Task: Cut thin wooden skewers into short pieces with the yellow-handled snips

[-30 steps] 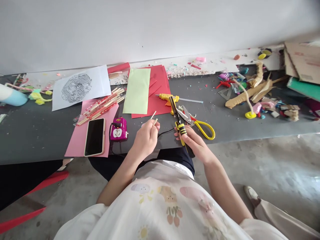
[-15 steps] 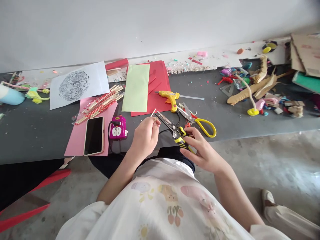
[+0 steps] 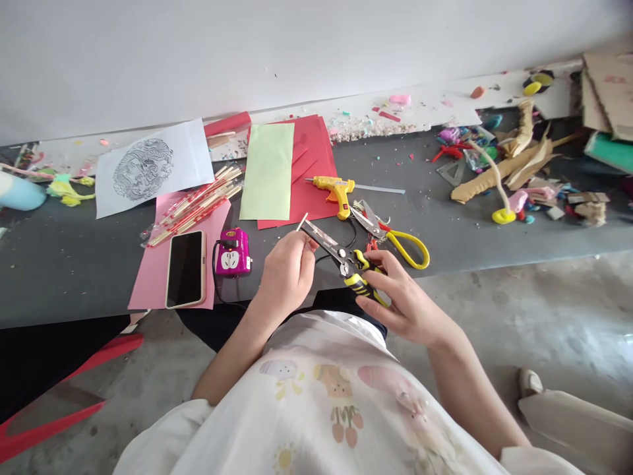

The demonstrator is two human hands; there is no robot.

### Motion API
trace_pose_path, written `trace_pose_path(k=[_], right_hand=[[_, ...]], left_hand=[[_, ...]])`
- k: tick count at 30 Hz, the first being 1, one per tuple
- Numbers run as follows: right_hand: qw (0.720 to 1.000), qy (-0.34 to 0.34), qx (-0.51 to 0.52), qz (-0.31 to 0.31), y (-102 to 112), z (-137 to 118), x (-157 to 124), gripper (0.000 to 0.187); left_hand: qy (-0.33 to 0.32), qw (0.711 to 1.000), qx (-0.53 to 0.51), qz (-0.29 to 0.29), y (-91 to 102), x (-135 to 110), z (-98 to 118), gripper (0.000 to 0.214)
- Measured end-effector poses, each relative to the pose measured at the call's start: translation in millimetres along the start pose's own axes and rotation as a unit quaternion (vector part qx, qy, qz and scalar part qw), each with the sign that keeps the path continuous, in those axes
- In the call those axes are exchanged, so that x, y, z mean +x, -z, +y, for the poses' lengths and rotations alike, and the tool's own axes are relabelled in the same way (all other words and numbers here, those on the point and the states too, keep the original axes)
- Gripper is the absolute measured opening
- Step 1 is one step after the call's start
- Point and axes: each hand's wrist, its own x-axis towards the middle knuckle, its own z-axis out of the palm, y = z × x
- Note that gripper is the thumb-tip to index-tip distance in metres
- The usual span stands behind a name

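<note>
My left hand (image 3: 291,267) is closed around a thin wooden stick (image 3: 302,221), whose pale tip pokes up past the fingers; the rest of it is hidden. In my right hand (image 3: 403,293) are black-and-yellow scissors (image 3: 346,260), their blades pointing up and left. The blade tips reach the stick just above my left fingers; whether they touch it I cannot tell. Beyond the scissors lie a yellow glue gun (image 3: 338,191) and a second pair of scissors (image 3: 408,249) with yellow-and-red handles.
Packaged chopsticks (image 3: 198,204) and a phone (image 3: 186,269) lie on pink paper (image 3: 148,284), beside a purple power socket (image 3: 234,253). Green paper (image 3: 267,171) overlaps red paper (image 3: 314,165). A dragon print (image 3: 185,158) lies at left. Clay and cardboard scraps (image 3: 494,181) clutter the right.
The scissor blades have come closer to the stick's tip and look less widely parted. My left hand keeps its grip on the stick. The camera view has shifted slightly.
</note>
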Motion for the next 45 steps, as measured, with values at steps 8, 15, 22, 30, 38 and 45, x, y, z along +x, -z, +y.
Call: trace_pose_path(k=[8,15,22,30,38,45], right_hand=[[1.000,0.003,-0.003,0.000,-0.1,-1.7,-0.7,0.013],[0.999,-0.010,0.043,-0.018,-1.0,0.6,1.4,0.013],[0.986,-0.020,0.163,-0.003,-18.0,11.5,8.2,0.019],[0.964,-0.081,0.244,0.073,-43.2,13.9,16.7,0.023],[0.931,-0.107,0.330,0.111,-54.0,8.8,24.7,0.023],[0.859,-0.141,0.477,0.122,-67.3,2.9,36.9,0.020]], left_hand=[[-0.005,1.000,0.002,-0.003,-0.2,-1.1,-0.4,0.024],[0.001,1.000,0.009,-0.016,-0.5,0.3,0.5,0.024],[-0.020,0.995,0.093,0.003,-7.4,4.7,-10.5,0.024],[-0.078,0.972,0.193,0.107,-4.2,-2.3,-11.6,0.018],[0.102,0.990,-0.048,-0.086,-23.0,-18.1,-5.1,0.026],[0.175,0.899,-0.344,-0.206,-51.0,-28.5,-7.2,0.104]])
